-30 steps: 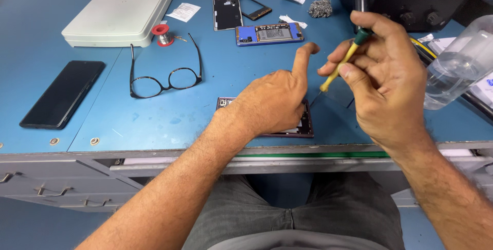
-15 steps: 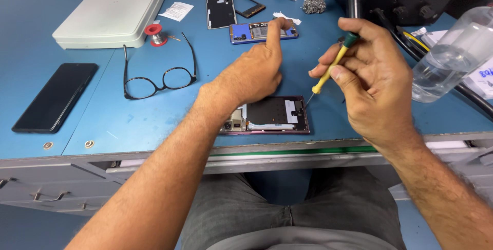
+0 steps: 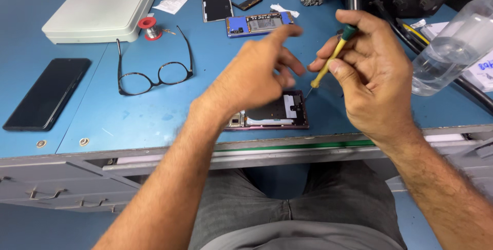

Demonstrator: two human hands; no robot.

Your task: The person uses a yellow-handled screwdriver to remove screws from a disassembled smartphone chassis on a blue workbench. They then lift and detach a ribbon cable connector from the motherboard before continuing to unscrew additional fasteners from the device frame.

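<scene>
The right hand point(image 3: 372, 78) pinches a yellow screwdriver point(image 3: 328, 60) with a green cap, its tip just above the opened phone point(image 3: 272, 114) lying near the front edge of the blue counter point(image 3: 128, 121). The left hand point(image 3: 251, 78), blurred, hovers over the phone holding nothing, fingers loosely curled, forefinger extended. Glasses point(image 3: 154, 72) lie to the left.

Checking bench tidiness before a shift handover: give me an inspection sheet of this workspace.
Surface: blue bench top.
Job's things: opened phone near the front edge; yellow screwdriver.
Clutter: glasses, black phone, white box, solder spool, phone parts, clear bottle.
Hands: right hand grips the screwdriver; left hand empty, blurred, above the opened phone.
Cables: black cable at right.
Surroundings: grey drawers.
</scene>
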